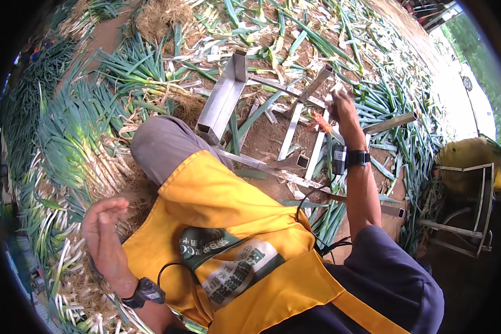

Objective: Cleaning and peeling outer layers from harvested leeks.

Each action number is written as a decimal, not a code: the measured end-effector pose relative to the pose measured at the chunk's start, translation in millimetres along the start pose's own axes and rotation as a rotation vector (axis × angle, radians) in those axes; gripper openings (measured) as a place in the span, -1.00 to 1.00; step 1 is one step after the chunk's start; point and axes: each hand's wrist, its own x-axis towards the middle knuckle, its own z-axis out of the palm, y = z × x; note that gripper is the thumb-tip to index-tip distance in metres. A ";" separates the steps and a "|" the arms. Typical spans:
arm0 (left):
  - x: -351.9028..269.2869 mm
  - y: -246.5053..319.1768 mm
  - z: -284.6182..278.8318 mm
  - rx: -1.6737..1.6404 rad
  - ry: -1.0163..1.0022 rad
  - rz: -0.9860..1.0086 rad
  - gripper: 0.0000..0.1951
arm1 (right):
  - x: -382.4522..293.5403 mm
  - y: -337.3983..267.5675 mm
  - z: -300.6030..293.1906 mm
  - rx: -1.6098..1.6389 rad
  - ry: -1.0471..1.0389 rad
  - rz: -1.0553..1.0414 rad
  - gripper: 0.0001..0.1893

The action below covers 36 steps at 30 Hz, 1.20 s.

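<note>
My left hand [104, 221], with a black strap on its wrist, is raised at the lower left, slightly curled and empty, near a pile of leeks or large green onions [104, 160] with roots on. Stretched forward, my right hand [342, 106] has bent fingers beside a metal frame of square tubes [313, 154]. A small pale thing shows at its fingertips; whether it is gripped is unclear. An orange-red stringy thing [322, 124] hangs at the frame below that hand. A yellow apron [234, 188] with writing covers my lap.
Long green leaves [384, 100] and pale peelings litter the soil ahead and right. A rootball clump [160, 18] lies at the top. Pale trimmed stalks [71, 300] lie lower left. A metal rack [482, 204] and a yellow sack [463, 160] stand at right. A black cable [304, 200] crosses my apron.
</note>
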 end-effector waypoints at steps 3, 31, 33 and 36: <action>-6.7 -9.9 -30.3 -0.063 0.078 -0.073 -0.70 | -29.4 5.7 10.3 0.025 -0.114 0.542 -0.47; 39.2 -33.0 -9.2 -0.110 -0.092 -0.317 -0.72 | -265.0 160.0 -55.7 -0.464 -0.231 0.497 -0.57; 39.3 -30.9 -8.1 -0.110 -0.064 -0.327 -0.72 | -272.1 166.7 -61.5 -0.549 -0.268 0.380 -0.53; 42.4 -30.6 -13.8 -0.146 -0.058 -0.319 -0.72 | -244.9 130.6 -37.2 0.011 -0.050 0.792 -0.55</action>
